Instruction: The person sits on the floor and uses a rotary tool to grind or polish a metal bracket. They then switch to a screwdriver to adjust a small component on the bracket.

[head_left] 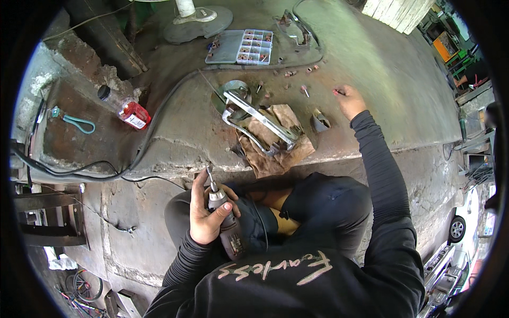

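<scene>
Above my lap, my left hand (204, 218) is wrapped round a dark rotary tool (229, 234), its metal bit pointing up and away from me. Out to the right, my right hand (353, 104) pinches a small reddish piece (336, 92) over the concrete surface; its exact kind is too small to make out. A silver metal bracket (262, 120) lies on a crumpled brown cloth (289, 146) in front of me. Several small sanding bits (305, 90) are scattered beyond it. Close to the cloth's right edge lies a short metal tube piece (320, 121).
A clear compartment box (255, 46) of small bits lies open at the back. Beside it, a dark hose (175, 93) curves across the surface. At the left are a bottle of red liquid (132, 114) and a teal looped strap (79, 123). A round stand base (199, 25) stands behind.
</scene>
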Demonstrator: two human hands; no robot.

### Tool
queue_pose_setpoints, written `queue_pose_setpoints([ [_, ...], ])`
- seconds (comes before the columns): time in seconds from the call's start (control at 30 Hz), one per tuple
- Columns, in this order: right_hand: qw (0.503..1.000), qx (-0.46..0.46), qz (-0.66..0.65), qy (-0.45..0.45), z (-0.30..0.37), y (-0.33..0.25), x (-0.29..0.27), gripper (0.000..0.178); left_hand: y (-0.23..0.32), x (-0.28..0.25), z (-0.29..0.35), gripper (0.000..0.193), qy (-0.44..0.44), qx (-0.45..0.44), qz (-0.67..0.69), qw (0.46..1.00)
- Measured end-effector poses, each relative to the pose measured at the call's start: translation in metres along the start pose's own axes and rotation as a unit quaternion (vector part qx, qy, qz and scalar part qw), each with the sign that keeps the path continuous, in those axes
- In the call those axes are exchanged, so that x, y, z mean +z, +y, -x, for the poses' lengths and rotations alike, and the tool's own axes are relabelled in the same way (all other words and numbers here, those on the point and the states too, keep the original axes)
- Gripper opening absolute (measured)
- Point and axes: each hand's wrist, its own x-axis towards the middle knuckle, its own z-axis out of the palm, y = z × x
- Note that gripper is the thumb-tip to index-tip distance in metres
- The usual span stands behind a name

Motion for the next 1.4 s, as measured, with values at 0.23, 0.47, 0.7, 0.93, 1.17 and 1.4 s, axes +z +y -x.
queue_pose_setpoints([
  [0.23, 0.994, -0.101, 0.033, -0.03, -0.045, -0.045, 0.041, 0.023, -0.004, -0.007, -0.006, 0.077, 0.05, -0.049, -0.01, 0.998],
  [0.47, 0.983, -0.122, 0.098, -0.096, -0.054, -0.069, 0.068, 0.02, -0.007, -0.013, -0.004, 0.079, 0.044, -0.023, -0.057, 0.997],
  [0.7, 0.958, -0.105, 0.241, -0.113, -0.05, -0.082, 0.082, 0.016, -0.008, -0.017, -0.004, 0.08, 0.027, -0.007, -0.051, 0.998],
  [0.93, 0.961, -0.191, -0.198, -0.041, 0.009, -0.132, 0.048, 0.022, -0.011, -0.018, -0.005, 0.08, 0.023, -0.004, -0.037, 0.999],
  [1.17, 0.789, -0.152, -0.59, -0.081, 0.061, -0.175, 0.022, 0.026, -0.01, -0.013, -0.005, 0.079, 0.03, -0.003, -0.028, 0.999],
  [1.4, 0.748, -0.109, -0.646, -0.108, 0.085, -0.19, 0.011, 0.024, -0.006, -0.008, -0.003, 0.081, 0.048, -0.023, -0.014, 0.998],
])
